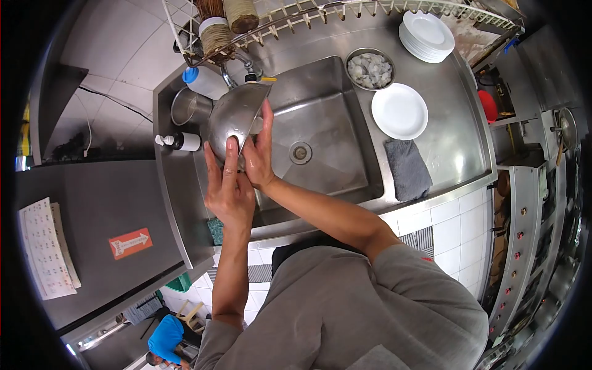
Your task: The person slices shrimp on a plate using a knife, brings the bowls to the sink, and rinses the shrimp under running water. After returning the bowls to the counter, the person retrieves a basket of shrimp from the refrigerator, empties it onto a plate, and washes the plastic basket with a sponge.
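Observation:
A metal bowl (233, 117) is tilted on its side over the left part of the sink (327, 111), its rounded outside facing left. My left hand (229, 185) presses its fingers against the outside of the bowl near its lower end. My right hand (260, 148) grips the rim from the right, with part of its fingers inside the bowl. The faucet (228, 80) stands just behind the bowl, its spout partly hidden. What the bowl contains, if anything, cannot be seen.
Right of the sink are a bowl of pale food pieces (370, 69), a white plate (399, 111), stacked plates (427, 36) and a grey cloth (407, 169). On the left stand a metal container (190, 106) and a pump bottle (179, 141). A person in blue (165, 339) is at lower left.

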Available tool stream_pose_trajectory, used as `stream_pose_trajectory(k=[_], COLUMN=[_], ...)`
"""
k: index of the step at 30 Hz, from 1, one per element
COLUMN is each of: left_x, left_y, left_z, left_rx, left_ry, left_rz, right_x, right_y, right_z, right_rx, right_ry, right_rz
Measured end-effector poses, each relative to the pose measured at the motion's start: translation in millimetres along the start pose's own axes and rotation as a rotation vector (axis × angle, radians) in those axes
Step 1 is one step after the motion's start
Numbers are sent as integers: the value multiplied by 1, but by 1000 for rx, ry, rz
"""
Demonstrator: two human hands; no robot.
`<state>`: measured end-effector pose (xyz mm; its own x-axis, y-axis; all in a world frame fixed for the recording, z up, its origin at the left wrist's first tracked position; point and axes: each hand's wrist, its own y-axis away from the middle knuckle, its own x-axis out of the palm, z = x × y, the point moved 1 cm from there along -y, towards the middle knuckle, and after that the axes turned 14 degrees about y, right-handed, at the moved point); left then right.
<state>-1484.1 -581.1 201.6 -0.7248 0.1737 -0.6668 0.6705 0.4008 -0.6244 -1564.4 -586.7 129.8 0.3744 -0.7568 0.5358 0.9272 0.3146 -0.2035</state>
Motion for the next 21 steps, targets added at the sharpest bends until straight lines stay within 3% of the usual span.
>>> stream_pose_trajectory(k=[21], left_x=[10], left_y=[-1], left_z=[-13], left_rx=[41], left_ry=[-13], left_rz=[-41], right_x=[-14], right_y=[-7], right_z=[16], right_rx=[-25], right_ry=[-18], right_rz=[8])
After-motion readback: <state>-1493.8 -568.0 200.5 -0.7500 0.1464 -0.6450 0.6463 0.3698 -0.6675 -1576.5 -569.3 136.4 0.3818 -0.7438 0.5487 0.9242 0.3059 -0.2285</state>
